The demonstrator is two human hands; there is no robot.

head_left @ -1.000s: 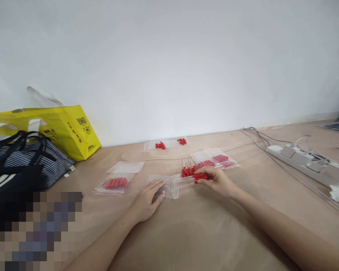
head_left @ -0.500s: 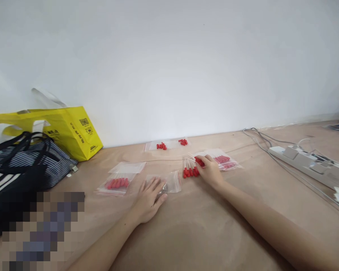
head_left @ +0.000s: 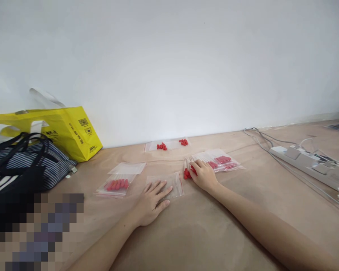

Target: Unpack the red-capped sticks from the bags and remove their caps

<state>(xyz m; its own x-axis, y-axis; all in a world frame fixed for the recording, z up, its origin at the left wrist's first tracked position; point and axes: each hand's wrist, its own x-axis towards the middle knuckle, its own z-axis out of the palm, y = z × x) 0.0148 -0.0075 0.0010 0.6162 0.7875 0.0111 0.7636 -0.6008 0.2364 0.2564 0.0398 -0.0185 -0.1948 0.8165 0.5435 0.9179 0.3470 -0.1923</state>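
My left hand (head_left: 151, 201) lies flat with fingers spread on an empty clear zip bag (head_left: 173, 182) on the brown table. My right hand (head_left: 203, 174) rests fingers curled over a loose bunch of red-tipped sticks (head_left: 187, 170), touching them. Just beyond it lie filled bags of red-tipped sticks (head_left: 222, 160). Another filled bag (head_left: 115, 184) sits to the left of my left hand.
A yellow bag (head_left: 70, 130) and a striped black bag (head_left: 25, 165) stand at the left. Two small piles of red pieces on a clear bag (head_left: 171, 144) lie by the wall. A white power strip (head_left: 310, 163) with cables runs along the right.
My right hand left the mouth of the empty bag, reached back to the stick pile and now sits over it. The left hand flattened the empty bag.
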